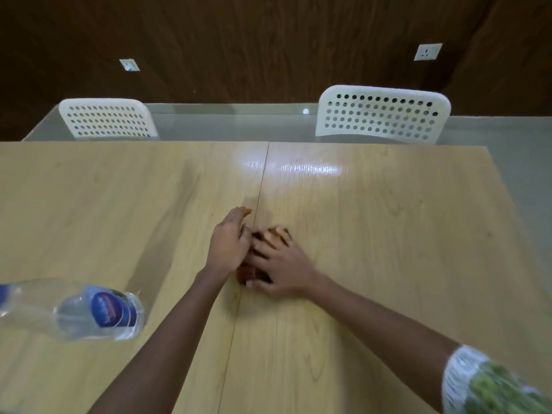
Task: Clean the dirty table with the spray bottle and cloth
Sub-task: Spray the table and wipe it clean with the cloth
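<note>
Both my hands meet at the middle of the light wooden table [373, 234], over its centre seam. My right hand [280, 264] lies with spread fingers on a small brown cloth [248, 271], which shows only in dark patches under and between the hands. My left hand [230, 243] is beside it with straight fingers, touching the cloth's left side; the picture is blurred there. A clear plastic bottle [98, 312] with a blue label lies on its side at the table's left, apart from both hands. Its top end is cut off by the frame.
Two white perforated chairs stand at the table's far edge, one chair [107, 118] at the left and another chair [382, 115] at the right. Behind them are a pale floor and a dark wooden wall with sockets.
</note>
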